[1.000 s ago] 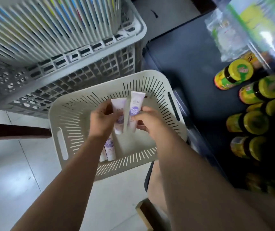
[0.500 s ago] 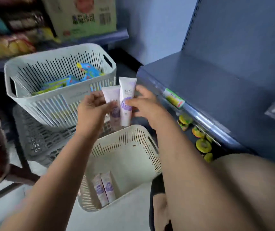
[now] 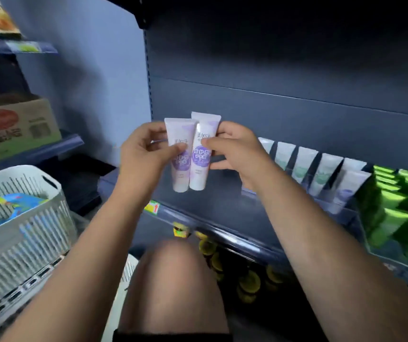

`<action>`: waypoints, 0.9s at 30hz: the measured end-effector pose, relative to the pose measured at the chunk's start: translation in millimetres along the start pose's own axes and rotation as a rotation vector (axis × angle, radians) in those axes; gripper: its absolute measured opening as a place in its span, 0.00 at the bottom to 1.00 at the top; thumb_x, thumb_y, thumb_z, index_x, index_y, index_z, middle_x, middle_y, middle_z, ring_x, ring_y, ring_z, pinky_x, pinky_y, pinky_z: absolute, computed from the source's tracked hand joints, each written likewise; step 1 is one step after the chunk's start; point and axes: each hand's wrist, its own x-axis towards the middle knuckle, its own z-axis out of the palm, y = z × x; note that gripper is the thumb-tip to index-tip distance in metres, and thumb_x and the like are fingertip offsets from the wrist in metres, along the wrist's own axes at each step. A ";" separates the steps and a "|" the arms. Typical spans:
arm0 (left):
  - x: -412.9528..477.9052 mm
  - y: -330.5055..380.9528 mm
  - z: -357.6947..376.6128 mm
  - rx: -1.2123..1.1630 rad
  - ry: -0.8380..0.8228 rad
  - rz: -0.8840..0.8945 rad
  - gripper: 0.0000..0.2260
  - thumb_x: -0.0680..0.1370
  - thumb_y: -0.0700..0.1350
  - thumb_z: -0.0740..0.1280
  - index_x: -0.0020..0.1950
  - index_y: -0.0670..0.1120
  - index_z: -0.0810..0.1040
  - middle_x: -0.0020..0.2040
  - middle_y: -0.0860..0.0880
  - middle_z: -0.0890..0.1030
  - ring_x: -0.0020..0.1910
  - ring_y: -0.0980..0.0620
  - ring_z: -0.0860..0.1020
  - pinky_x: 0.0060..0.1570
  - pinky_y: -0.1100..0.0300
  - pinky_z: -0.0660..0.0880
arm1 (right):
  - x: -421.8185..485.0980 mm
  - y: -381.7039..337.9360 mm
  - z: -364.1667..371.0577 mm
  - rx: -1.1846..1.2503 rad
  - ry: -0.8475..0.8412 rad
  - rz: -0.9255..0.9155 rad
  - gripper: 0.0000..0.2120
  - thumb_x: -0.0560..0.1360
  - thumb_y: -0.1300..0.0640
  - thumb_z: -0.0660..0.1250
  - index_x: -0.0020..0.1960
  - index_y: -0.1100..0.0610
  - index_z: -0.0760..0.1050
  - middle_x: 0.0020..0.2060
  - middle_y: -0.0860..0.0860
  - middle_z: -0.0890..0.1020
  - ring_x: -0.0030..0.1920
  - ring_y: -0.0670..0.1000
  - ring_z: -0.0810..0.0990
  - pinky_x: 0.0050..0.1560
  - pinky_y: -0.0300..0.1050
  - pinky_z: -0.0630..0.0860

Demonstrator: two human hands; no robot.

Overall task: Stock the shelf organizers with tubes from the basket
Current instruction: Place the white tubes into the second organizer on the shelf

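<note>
Before shelf [image 3: 212, 204]: left hand [image 3: 143, 154], right hand [image 3: 237, 154] pinching tubes [image 3: 199, 176], labels part-covered.

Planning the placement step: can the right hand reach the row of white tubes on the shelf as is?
Probably yes. The right hand, pinching a purple-labelled tube, is close beside the row of white tubes, with nothing visible between them.

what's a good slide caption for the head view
Left hand and right hand hold two purple-label tubes in front of the shelf organizers.
</note>
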 end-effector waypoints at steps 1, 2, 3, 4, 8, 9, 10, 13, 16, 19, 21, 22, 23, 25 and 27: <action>2.5 -0.4 20.3 -0.022 -0.038 0.003 0.15 0.71 0.32 0.77 0.56 0.40 0.82 0.50 0.44 0.86 0.45 0.50 0.83 0.47 0.57 0.79 | -4.4 -4.5 -19.6 -0.015 0.046 -0.019 0.11 0.76 0.66 0.69 0.58 0.60 0.78 0.48 0.56 0.86 0.47 0.55 0.87 0.46 0.53 0.85; 4.6 -1.5 39.2 -0.044 -0.069 0.007 0.15 0.71 0.33 0.77 0.56 0.40 0.81 0.50 0.43 0.86 0.45 0.50 0.83 0.47 0.56 0.79 | -8.9 -8.5 -37.8 -0.025 0.097 -0.039 0.12 0.75 0.67 0.70 0.58 0.59 0.78 0.47 0.55 0.86 0.45 0.54 0.87 0.45 0.51 0.85; 6.5 -3.4 58.1 -0.068 -0.092 0.006 0.15 0.71 0.32 0.77 0.56 0.40 0.81 0.50 0.42 0.86 0.45 0.49 0.83 0.47 0.55 0.80 | -13.2 -10.5 -56.2 -0.036 0.151 -0.057 0.13 0.75 0.67 0.70 0.57 0.58 0.78 0.45 0.54 0.86 0.43 0.52 0.86 0.45 0.49 0.85; 7.0 -5.7 76.9 -0.091 -0.110 0.001 0.16 0.70 0.32 0.76 0.56 0.39 0.81 0.51 0.42 0.86 0.46 0.49 0.84 0.48 0.54 0.80 | -16.8 -10.2 -74.6 -0.052 0.204 -0.069 0.12 0.74 0.68 0.71 0.55 0.57 0.78 0.44 0.53 0.86 0.41 0.51 0.86 0.45 0.50 0.85; 3.8 -21.1 141.2 -0.184 -0.169 -0.038 0.16 0.71 0.31 0.76 0.57 0.38 0.81 0.52 0.41 0.86 0.48 0.48 0.85 0.50 0.56 0.81 | -25.6 -0.3 -140.0 -0.194 0.374 -0.065 0.08 0.74 0.64 0.72 0.50 0.54 0.78 0.43 0.54 0.86 0.40 0.50 0.85 0.46 0.52 0.85; 4.1 -27.4 154.8 -0.199 -0.184 -0.053 0.15 0.71 0.31 0.76 0.57 0.38 0.80 0.52 0.41 0.86 0.47 0.49 0.85 0.50 0.57 0.81 | -26.8 2.5 -153.5 -0.222 0.399 -0.053 0.08 0.74 0.63 0.72 0.50 0.55 0.77 0.43 0.54 0.85 0.41 0.51 0.86 0.45 0.51 0.86; 5.4 -33.6 167.5 -0.205 -0.200 -0.066 0.15 0.71 0.30 0.76 0.56 0.39 0.80 0.51 0.43 0.86 0.47 0.49 0.85 0.50 0.57 0.80 | -27.7 4.3 -165.3 -0.252 0.421 -0.044 0.07 0.74 0.63 0.72 0.50 0.55 0.77 0.43 0.54 0.85 0.43 0.52 0.86 0.44 0.50 0.86; 11.4 -53.5 200.2 -0.200 -0.242 -0.092 0.14 0.70 0.30 0.76 0.51 0.44 0.80 0.50 0.46 0.86 0.47 0.49 0.85 0.51 0.56 0.81 | -22.2 15.5 -198.0 -0.429 0.490 -0.033 0.07 0.71 0.61 0.74 0.45 0.53 0.78 0.34 0.49 0.81 0.46 0.56 0.87 0.46 0.54 0.86; 19.9 -73.5 225.2 -0.190 -0.277 -0.098 0.15 0.70 0.30 0.76 0.49 0.46 0.80 0.48 0.49 0.85 0.46 0.51 0.85 0.49 0.57 0.80 | -13.2 28.1 -222.5 -0.626 0.522 -0.042 0.09 0.64 0.55 0.73 0.43 0.54 0.79 0.29 0.43 0.79 0.42 0.55 0.86 0.49 0.59 0.84; 27.2 -91.6 243.6 -0.158 -0.316 -0.113 0.14 0.71 0.31 0.77 0.50 0.45 0.79 0.46 0.50 0.85 0.45 0.52 0.84 0.49 0.56 0.81 | -3.3 35.5 -242.9 -0.716 0.560 -0.074 0.10 0.65 0.58 0.73 0.46 0.53 0.81 0.30 0.39 0.79 0.41 0.50 0.84 0.50 0.54 0.83; 31.0 -101.5 253.2 -0.142 -0.364 -0.119 0.14 0.71 0.31 0.77 0.49 0.45 0.78 0.46 0.48 0.85 0.45 0.51 0.84 0.50 0.56 0.82 | 1.6 37.2 -255.8 -0.776 0.584 -0.090 0.10 0.65 0.60 0.73 0.47 0.54 0.82 0.31 0.38 0.79 0.39 0.47 0.83 0.47 0.46 0.82; 32.6 -105.9 257.6 -0.127 -0.383 -0.120 0.14 0.71 0.31 0.77 0.49 0.45 0.78 0.46 0.49 0.85 0.45 0.52 0.84 0.50 0.56 0.81 | 3.8 37.3 -260.8 -0.824 0.586 -0.084 0.10 0.66 0.61 0.73 0.47 0.55 0.82 0.31 0.39 0.79 0.38 0.45 0.82 0.45 0.42 0.80; 33.6 -109.8 262.3 -0.114 -0.395 -0.124 0.15 0.71 0.31 0.77 0.48 0.46 0.77 0.44 0.51 0.85 0.44 0.53 0.83 0.48 0.58 0.81 | 6.1 37.7 -265.2 -0.878 0.581 -0.069 0.09 0.66 0.61 0.74 0.46 0.55 0.82 0.31 0.40 0.79 0.36 0.43 0.81 0.42 0.38 0.77; 34.3 -115.8 272.0 -0.098 -0.399 -0.137 0.15 0.71 0.31 0.76 0.47 0.47 0.76 0.39 0.57 0.84 0.40 0.57 0.82 0.45 0.61 0.80 | 10.8 40.5 -273.5 -0.967 0.568 -0.033 0.08 0.67 0.61 0.74 0.46 0.55 0.82 0.32 0.40 0.78 0.36 0.42 0.79 0.39 0.35 0.73; 33.3 -120.7 281.4 -0.088 -0.397 -0.138 0.15 0.72 0.31 0.76 0.47 0.47 0.75 0.38 0.56 0.82 0.39 0.58 0.82 0.44 0.61 0.80 | 14.0 44.7 -280.3 -1.040 0.558 -0.007 0.08 0.68 0.61 0.73 0.46 0.54 0.83 0.35 0.41 0.79 0.39 0.44 0.78 0.37 0.30 0.70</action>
